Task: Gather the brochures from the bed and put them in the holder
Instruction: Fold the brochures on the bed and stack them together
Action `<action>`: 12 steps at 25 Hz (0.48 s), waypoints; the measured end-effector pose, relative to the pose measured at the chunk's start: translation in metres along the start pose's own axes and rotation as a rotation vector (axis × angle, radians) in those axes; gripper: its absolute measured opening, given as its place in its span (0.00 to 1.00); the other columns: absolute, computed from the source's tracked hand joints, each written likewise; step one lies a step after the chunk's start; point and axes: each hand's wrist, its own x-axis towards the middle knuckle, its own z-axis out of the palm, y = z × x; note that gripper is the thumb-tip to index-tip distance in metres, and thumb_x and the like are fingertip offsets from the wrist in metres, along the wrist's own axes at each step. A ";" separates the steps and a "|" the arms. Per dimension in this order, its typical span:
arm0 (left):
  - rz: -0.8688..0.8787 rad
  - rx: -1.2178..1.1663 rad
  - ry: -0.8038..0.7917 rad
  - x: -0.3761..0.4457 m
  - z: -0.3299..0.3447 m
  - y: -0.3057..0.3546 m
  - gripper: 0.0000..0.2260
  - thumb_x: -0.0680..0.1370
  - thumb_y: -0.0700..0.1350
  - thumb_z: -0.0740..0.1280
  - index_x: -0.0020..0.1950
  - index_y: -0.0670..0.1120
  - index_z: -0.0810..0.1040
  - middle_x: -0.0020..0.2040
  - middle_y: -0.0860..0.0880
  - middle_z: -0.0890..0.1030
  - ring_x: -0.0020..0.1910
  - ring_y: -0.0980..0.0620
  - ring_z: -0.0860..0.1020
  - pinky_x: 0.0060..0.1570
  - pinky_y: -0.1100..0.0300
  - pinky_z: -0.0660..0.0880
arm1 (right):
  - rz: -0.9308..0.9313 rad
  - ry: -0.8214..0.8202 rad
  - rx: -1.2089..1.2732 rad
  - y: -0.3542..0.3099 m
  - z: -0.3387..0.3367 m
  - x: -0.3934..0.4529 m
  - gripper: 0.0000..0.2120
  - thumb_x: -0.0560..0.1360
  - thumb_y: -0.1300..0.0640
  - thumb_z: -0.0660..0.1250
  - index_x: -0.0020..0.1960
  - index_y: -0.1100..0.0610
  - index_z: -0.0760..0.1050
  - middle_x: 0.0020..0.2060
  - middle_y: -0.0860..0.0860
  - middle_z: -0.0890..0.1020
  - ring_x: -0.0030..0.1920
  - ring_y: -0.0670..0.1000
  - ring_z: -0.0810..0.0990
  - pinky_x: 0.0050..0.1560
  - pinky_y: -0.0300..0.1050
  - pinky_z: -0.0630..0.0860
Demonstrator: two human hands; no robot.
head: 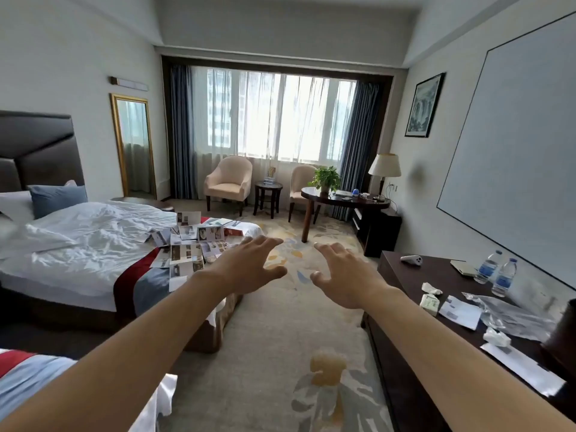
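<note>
Gathering hasn't begun: left hand (249, 269) and right hand (346, 275) reach forward, each grip released and empty; brochures (190, 244) lie scattered across the bed (93, 244) foot. Next, step closer and collect them; no holder is identifiable

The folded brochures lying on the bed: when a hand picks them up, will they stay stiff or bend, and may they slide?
The brochures look like thin folded paper, so they probably bend and open at the folds. They overlap loosely on the soft, wrinkled bed, so several may slide apart. They are probably very light.
</note>
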 end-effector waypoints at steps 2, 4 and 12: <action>-0.009 -0.009 -0.012 0.016 0.004 -0.008 0.33 0.78 0.65 0.61 0.79 0.55 0.57 0.79 0.51 0.60 0.77 0.48 0.59 0.71 0.45 0.65 | 0.007 0.001 0.001 0.005 0.005 0.018 0.32 0.80 0.41 0.59 0.79 0.48 0.53 0.77 0.50 0.62 0.75 0.55 0.63 0.70 0.56 0.65; -0.022 -0.004 -0.032 0.033 0.010 -0.016 0.32 0.78 0.65 0.61 0.79 0.55 0.57 0.79 0.52 0.61 0.77 0.48 0.58 0.71 0.45 0.65 | 0.020 -0.029 -0.004 0.013 0.013 0.037 0.32 0.80 0.40 0.59 0.79 0.48 0.53 0.77 0.50 0.62 0.75 0.55 0.63 0.70 0.55 0.65; -0.053 0.002 -0.033 0.135 0.030 -0.048 0.33 0.78 0.65 0.61 0.79 0.55 0.58 0.79 0.51 0.61 0.77 0.49 0.59 0.71 0.45 0.65 | -0.024 -0.003 0.016 0.069 0.038 0.143 0.33 0.79 0.39 0.60 0.79 0.47 0.54 0.77 0.49 0.61 0.75 0.55 0.62 0.70 0.54 0.65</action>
